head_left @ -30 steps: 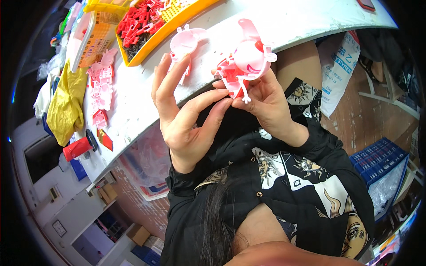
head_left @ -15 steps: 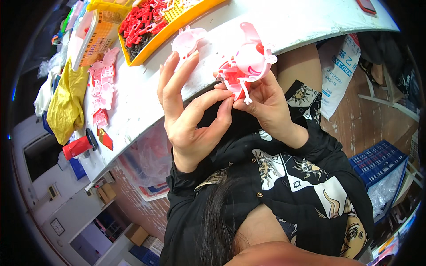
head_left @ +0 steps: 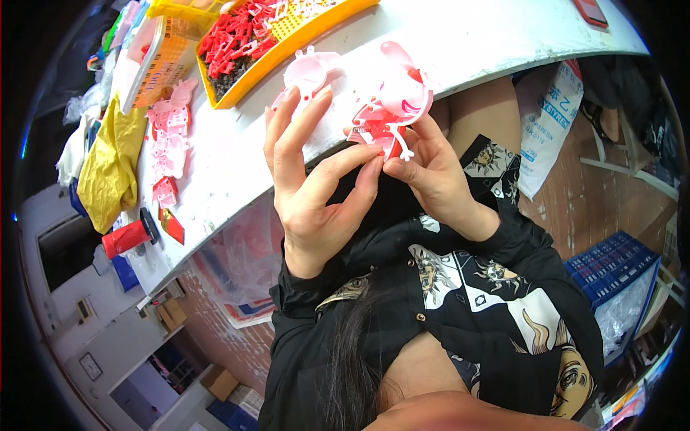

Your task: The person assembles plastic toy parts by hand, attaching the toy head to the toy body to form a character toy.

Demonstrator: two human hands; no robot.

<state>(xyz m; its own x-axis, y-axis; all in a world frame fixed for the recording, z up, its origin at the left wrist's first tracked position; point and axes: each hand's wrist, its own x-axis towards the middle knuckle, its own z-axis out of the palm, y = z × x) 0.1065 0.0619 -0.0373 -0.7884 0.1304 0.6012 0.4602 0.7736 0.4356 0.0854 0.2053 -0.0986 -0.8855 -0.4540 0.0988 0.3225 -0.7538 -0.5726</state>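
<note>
Over the table's near edge, my right hand (head_left: 447, 183) grips a pink plastic toy figure (head_left: 404, 92) with red inner parts, a small spring and a pale pink limb sticking out. My left hand (head_left: 316, 197) pinches thumb and forefinger together at the toy's red lower part (head_left: 388, 146), its other fingers raised. What lies in that pinch, if anything, is hidden by the fingertips. Just beyond the raised fingers, a pink shell half (head_left: 310, 72) rests on the table.
A yellow tray (head_left: 305, 37) holds red, white and dark small parts on the white table (head_left: 496, 43). Joined pink shell pieces (head_left: 171, 136), a yellow cloth (head_left: 111, 169) and a red cylindrical thing (head_left: 124, 239) lie left. A white sack (head_left: 550, 129) and blue crates (head_left: 611, 266) stand right.
The toy has turned slightly in my right hand and its top shifted a little left. My left hand has moved slightly right, still pinching at the red part.
</note>
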